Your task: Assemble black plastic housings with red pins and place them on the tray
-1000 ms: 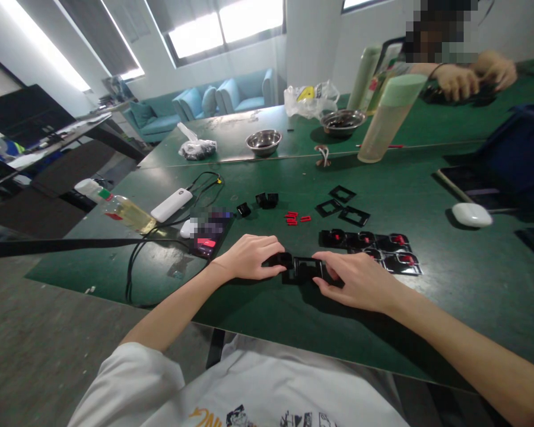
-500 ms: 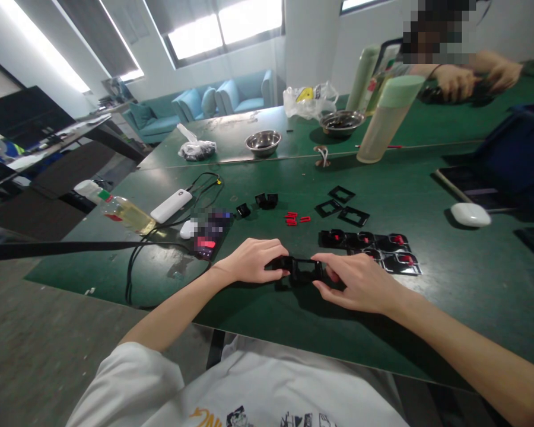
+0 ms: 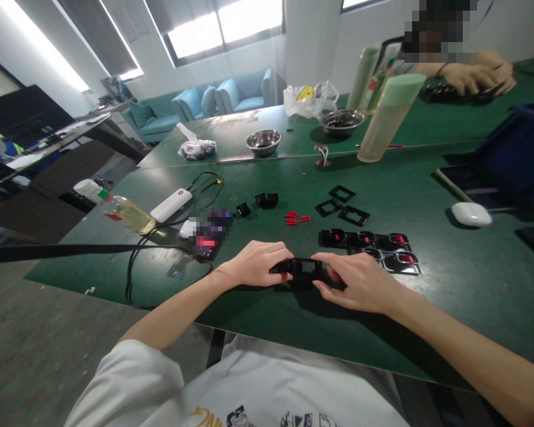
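The green desk (image 3: 258, 308) spreads before you, red-centred black panels (image 3: 380, 242) lying beyond your right hand (image 3: 360, 281). Its fingers pinch the black frame (image 3: 305, 279), which is between your hands near the desk's front edge; your left hand (image 3: 262, 264) grips a smaller black part (image 3: 285, 268) at the frame's left end. Farther off lie loose red pieces (image 3: 292, 214)

The bare left hand (image 3: 263, 264) partly covers a small black plastic piece (image 3: 282, 268); whether it touches the black rectangular plastic frame (image 3: 307, 279) is too dark to tell. The right edge cuts off a dark blue plastic bin (image 3: 516, 148).
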Available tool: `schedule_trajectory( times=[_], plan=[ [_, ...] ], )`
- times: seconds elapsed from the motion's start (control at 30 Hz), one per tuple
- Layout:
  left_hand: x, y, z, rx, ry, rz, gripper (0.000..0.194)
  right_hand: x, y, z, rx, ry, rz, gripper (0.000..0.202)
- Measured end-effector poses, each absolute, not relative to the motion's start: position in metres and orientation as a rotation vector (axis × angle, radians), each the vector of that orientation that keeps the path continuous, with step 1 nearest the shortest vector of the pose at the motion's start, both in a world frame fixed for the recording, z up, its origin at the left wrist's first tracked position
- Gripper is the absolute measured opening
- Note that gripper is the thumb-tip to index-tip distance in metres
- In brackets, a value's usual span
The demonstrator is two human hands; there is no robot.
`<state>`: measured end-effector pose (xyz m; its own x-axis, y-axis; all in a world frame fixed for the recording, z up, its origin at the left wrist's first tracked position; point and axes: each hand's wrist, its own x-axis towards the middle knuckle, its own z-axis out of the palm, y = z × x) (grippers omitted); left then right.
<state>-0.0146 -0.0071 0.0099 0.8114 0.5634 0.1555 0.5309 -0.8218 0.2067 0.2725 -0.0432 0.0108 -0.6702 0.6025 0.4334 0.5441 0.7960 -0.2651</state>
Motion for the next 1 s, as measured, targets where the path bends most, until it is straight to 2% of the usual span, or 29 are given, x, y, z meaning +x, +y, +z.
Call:
schedule_trajectory(
  times=[1.0],
  plan=[
    [-0.008,-0.011,0.002,2.88,0.895,0.214,0.034,0.272,-0.043,0.012,-0.794,-2.444,0.071,0.03]
  ],
)
